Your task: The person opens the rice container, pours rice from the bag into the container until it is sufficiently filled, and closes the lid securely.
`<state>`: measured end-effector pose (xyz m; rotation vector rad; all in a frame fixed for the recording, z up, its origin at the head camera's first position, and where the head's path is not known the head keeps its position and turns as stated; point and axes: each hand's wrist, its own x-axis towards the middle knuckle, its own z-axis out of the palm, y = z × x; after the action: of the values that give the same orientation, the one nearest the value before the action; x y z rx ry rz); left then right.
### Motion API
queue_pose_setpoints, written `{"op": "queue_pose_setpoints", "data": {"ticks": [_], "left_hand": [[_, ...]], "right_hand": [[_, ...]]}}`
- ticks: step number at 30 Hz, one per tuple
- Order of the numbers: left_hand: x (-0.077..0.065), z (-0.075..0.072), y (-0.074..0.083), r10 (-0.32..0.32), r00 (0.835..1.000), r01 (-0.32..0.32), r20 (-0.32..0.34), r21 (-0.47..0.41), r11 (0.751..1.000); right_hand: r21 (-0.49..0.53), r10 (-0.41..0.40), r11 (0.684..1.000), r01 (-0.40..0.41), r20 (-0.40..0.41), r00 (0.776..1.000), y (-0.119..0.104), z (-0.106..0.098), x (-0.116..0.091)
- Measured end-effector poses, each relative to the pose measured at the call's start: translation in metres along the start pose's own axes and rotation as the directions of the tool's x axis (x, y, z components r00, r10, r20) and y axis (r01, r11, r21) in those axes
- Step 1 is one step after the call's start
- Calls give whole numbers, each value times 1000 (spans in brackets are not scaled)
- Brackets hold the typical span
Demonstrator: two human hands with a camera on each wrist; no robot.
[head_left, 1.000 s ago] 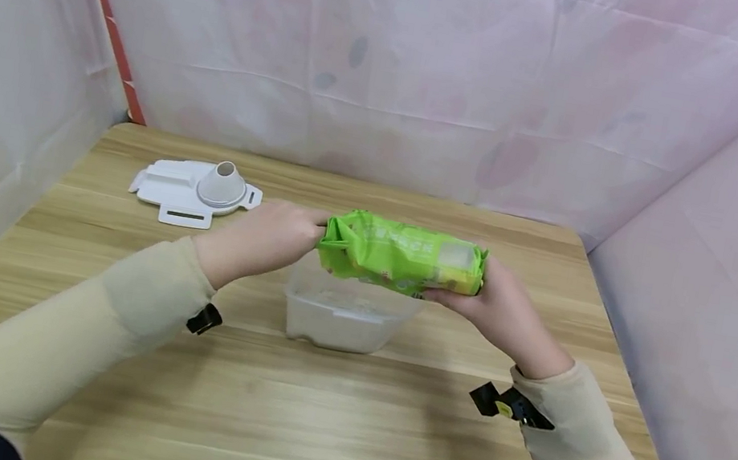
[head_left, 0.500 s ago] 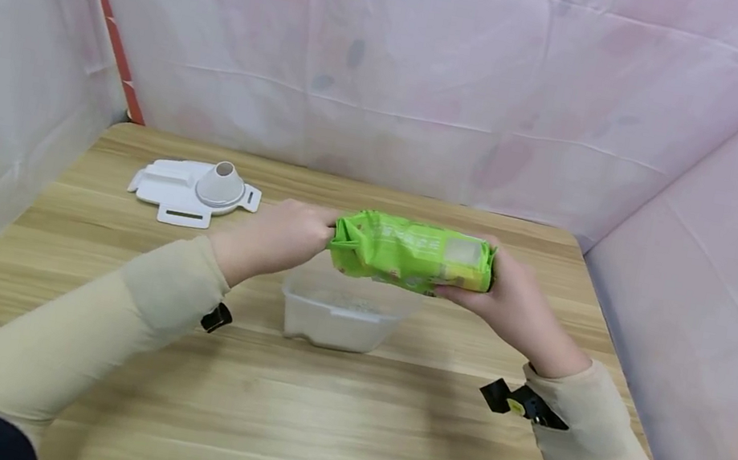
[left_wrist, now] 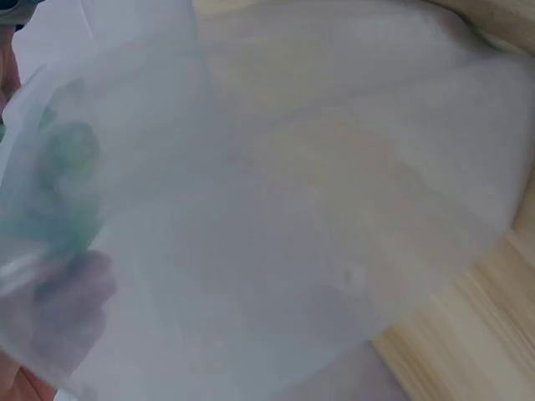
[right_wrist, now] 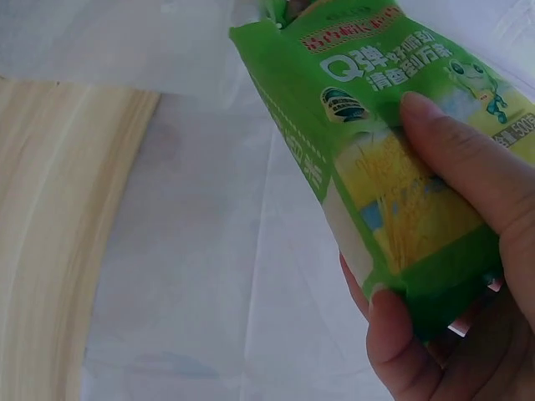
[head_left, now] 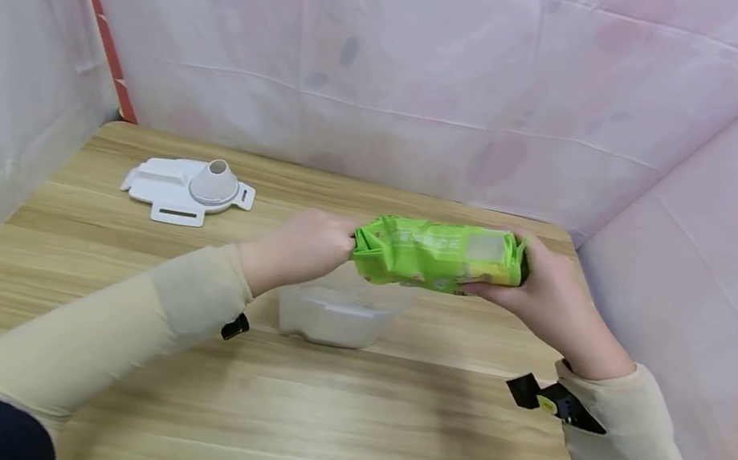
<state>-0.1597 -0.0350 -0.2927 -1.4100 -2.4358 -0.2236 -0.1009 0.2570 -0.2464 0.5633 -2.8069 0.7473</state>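
A green bag of rice lies sideways in the air, over the back of a translucent plastic bin. My right hand grips its right end, thumb on the printed front, as the right wrist view shows with the bag large. At its folded left end, my left hand pinches the bag; the fingertips are hidden behind it in the head view. In the left wrist view, the bin's cloudy wall fills most of the frame, and the green of the bag shows through it at the left.
A white lid with slotted tabs lies at the back left of the wooden table. On it stands a white cone-shaped piece with a round opening. Pale patterned sheets hang around the table's back and sides.
Both hands have moved to the right, carrying the bag with them. The bin and the white lid appear slightly further left as the head view shifts.
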Motion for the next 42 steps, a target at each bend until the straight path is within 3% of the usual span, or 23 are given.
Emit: {"op": "queue_pose_setpoints", "data": {"ticks": [14,27,36,42], "left_hand": [[2,3,4,-1,998,6,-66,69,998],[7,4,8,-41,995,44,-90,31,999],[12,5,12,-57,989,60,-137,14,998],[13,5,13,-55,984,62,-168,35,997]], "right_hand": [[-9,3,1000,-3,-53,999,-1,-8,3],[-2,73,997,-74,-65,995,-6,-18,0],[6,22,1000,-21,-129,991,-6,-22,-2],[25,35,999,-32,-133,990,-8,-25,-3]]}}
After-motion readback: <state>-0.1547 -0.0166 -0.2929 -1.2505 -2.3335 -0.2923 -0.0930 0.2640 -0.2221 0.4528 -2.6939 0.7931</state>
